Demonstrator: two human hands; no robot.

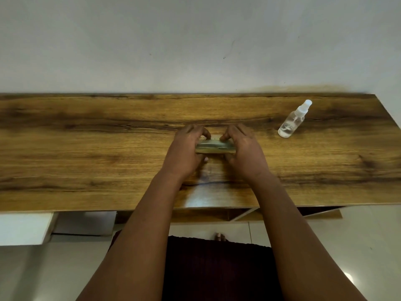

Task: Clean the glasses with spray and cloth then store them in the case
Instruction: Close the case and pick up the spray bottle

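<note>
Lighting: soft, even, moderately bright indoor light; source not visible. Glare: a pale sheen on the wooden table [86,148] at its near edge, between the forearms; a small bright spot on the floor tiles [347,274] below the table's right end. Shadows: faint, diffuse, close under both hands and beside the spray bottle [293,120] at the table's right end. Sharpness: mildly soft overall; the case [214,147] at the table's middle is smeared and low in detail. Distortion: wide-angle; the table's far edge bows and its right end slants, forearms look stretched towards the lower frame.
</note>
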